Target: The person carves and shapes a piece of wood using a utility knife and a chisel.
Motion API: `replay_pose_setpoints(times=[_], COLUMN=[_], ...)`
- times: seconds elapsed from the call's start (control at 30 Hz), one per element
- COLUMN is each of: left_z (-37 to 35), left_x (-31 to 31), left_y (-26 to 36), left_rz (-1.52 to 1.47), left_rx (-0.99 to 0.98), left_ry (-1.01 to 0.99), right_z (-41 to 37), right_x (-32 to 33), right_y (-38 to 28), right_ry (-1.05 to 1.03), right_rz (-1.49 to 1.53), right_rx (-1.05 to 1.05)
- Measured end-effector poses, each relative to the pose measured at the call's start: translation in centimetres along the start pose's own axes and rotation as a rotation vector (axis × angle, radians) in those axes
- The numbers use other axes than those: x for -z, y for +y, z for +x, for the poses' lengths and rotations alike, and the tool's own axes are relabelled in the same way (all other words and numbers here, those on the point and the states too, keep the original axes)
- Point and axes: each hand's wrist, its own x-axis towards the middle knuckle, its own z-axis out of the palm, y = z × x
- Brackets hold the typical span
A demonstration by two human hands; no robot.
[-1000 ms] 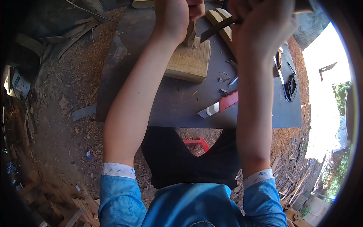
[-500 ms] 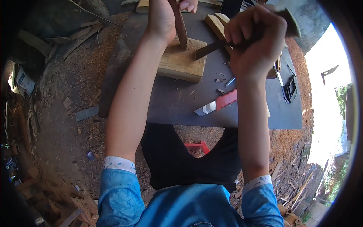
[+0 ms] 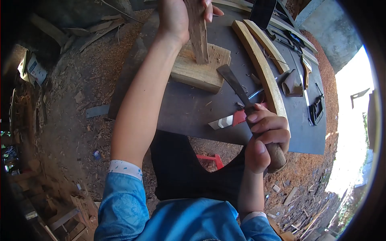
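My left hand point(image 3: 173, 22), at the top, is closed round a rough brown piece of wood point(image 3: 198, 36) that stands with its lower end on a thick wooden block point(image 3: 197, 78). Some of its fingers are cut off by the frame's upper edge. My right hand point(image 3: 267, 134) grips the wooden handle of a chisel point(image 3: 237, 84) near the table's front edge. The chisel's dark flat blade points up and left, its tip beside the block and apart from the upright piece. A red and silver flat tool point(image 3: 225, 121) lies partly behind my right hand.
Curved wooden pieces point(image 3: 257, 56) lie on the dark table point(image 3: 181, 116), right of the block. Farther right are a brown-handled tool point(image 3: 307, 72) and a black clamp point(image 3: 317, 108). Wood shavings and scraps point(image 3: 289, 195) cover the ground.
My right hand has come down from the upper right toward the table's front edge, turning the chisel so its blade points up-left. My left hand still holds the wood, whose broad face now shows more.
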Motion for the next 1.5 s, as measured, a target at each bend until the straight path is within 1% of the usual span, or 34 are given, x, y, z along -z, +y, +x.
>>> replay_pose_setpoints(times=[0.07, 0.1, 0.17, 0.23, 0.3, 0.33, 0.4, 0.43, 0.5, 0.53, 0.63, 0.77, 0.83, 0.9, 1.0, 1.03, 1.07, 1.1, 1.17, 1.2, 1.3, 1.4, 1.5], left_z=[0.2, 0.1, -0.4, -1.2, -2.3, -1.7, -1.0, -0.6, 0.3, 0.0, 0.2, -1.0, -2.4, -2.9, -3.1, -3.1, -3.0, -3.1, -3.3, -3.3, -3.3, -2.9, -2.9], left_x=[-0.7, -1.0, -1.6, -2.2, -3.9, -2.7, -1.8, -1.3, -0.3, -0.3, -0.1, -1.6, -3.3, -4.4, -5.0, -5.1, -5.9, -5.7, -5.3, -5.3, -5.4, -5.3, -5.2], left_y=[0.0, 0.0, 1.0, 2.5, 4.4, 3.1, 3.3, 3.3, 2.9, 2.9, 2.8, 3.1, 3.9, 4.0, 3.7, 3.6, 3.9, 3.7, 3.4, 3.2, 3.3, 2.9, 2.6], left_rz=[-0.015, -0.044, -0.054, -0.021, -0.086, -0.218, -0.396, -0.449, -0.545, -0.593, -0.594, -0.444, -0.173, -0.027, 0.03, 0.052, 0.085, 0.099, 0.128, 0.192, 0.254, 0.245, 0.212], left_rx=[-0.002, 0.04, 0.088, 0.103, 0.097, 0.092, 0.147, 0.142, 0.129, 0.15, 0.112, 0.071, 0.015, -0.005, 0.019, 0.028, 0.066, 0.07, 0.078, 0.051, 0.07, 0.084, 0.043], left_ry=[0.006, 0.003, -0.065, -0.2, -0.219, -0.318, -0.499, -0.578, -0.728, -0.698, -0.722, -0.433, -0.258, -0.155, -0.116, -0.104, -0.042, -0.05, -0.066, -0.061, -0.03, -0.01, -0.006], right_z=[0.9, 1.5, 3.4, 5.8, 8.2, 9.1, 9.7, 9.9, 9.3, 8.9, 7.6, 7.5, 8.9, 10.9, 13.6, 14.2, 14.9, 15.6, 16.7, 17.0, 17.7, 18.1, 18.6], right_x=[-0.1, 0.2, 0.6, -0.6, -2.3, -1.7, -0.6, -0.1, 0.2, 0.1, -0.1, -0.6, -1.0, -1.6, -0.9, -0.7, -0.7, -0.8, -1.3, -1.6, -2.6, -3.1, -3.0], right_y=[-0.2, 0.0, 0.7, 0.9, 0.1, -0.2, -0.9, -1.3, -1.7, -1.8, -2.1, -2.6, -3.0, -3.3, -2.9, -2.6, -2.2, -1.9, -1.4, -1.4, -1.6, -2.2, -2.7], right_ry=[-0.016, -0.022, -0.033, 0.049, 0.158, 0.066, -0.029, -0.076, -0.106, -0.1, -0.094, 0.02, 0.037, 0.002, -0.087, -0.077, -0.08, -0.083, -0.082, -0.075, -0.063, -0.059, -0.077], right_rz=[0.007, 0.043, 0.113, 0.157, 0.311, 0.4, 0.416, 0.421, 0.46, 0.479, 0.532, 0.407, 0.326, 0.288, 0.3, 0.351, 0.375, 0.4, 0.394, 0.38, 0.346, 0.327, 0.317], right_rx=[0.005, 0.031, 0.086, 0.139, 0.118, 0.105, 0.068, 0.049, 0.045, 0.046, 0.024, 0.031, 0.037, 0.047, 0.062, 0.06, 0.056, 0.052, 0.056, 0.055, 0.057, 0.063, 0.078])
